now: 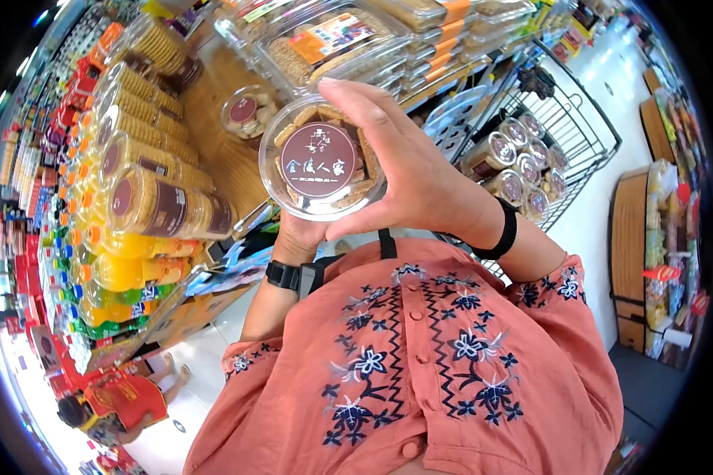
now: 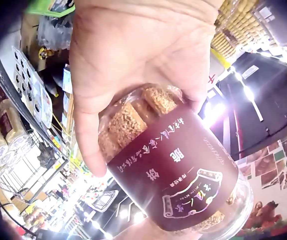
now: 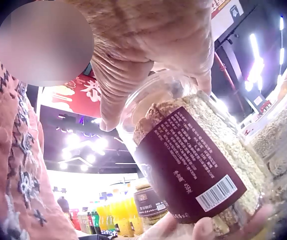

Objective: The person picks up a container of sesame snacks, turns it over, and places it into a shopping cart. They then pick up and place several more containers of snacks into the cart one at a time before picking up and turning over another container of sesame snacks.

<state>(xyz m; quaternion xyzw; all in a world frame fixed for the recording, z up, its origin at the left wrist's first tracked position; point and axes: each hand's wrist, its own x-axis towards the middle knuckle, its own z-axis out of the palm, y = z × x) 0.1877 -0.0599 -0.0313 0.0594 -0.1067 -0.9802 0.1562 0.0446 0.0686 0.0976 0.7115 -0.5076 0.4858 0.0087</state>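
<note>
A clear plastic jar of sesame biscuits (image 1: pixel 318 162) is held up in front of the chest, its round maroon lid label facing the head camera. My right hand (image 1: pixel 416 174) grips the lid end, thumb and fingers spread around the rim. Below it, my left hand (image 1: pixel 299 236) is mostly hidden behind the jar in the head view. In the left wrist view, that hand's thumb and fingers curl round the jar's other end, beside its maroon side label (image 2: pixel 173 165). A white barcode (image 3: pixel 221 194) shows on the label in the right wrist view.
Biscuit jars (image 1: pixel 154 198) line the wooden display at left, above orange drink bottles (image 1: pixel 119 273). A similar small jar (image 1: pixel 248 111) stands behind the held one. Flat biscuit boxes (image 1: pixel 333 39) are stacked ahead. A shopping cart (image 1: pixel 586 119) holds several jars. A person in red (image 1: pixel 127 400) is at lower left.
</note>
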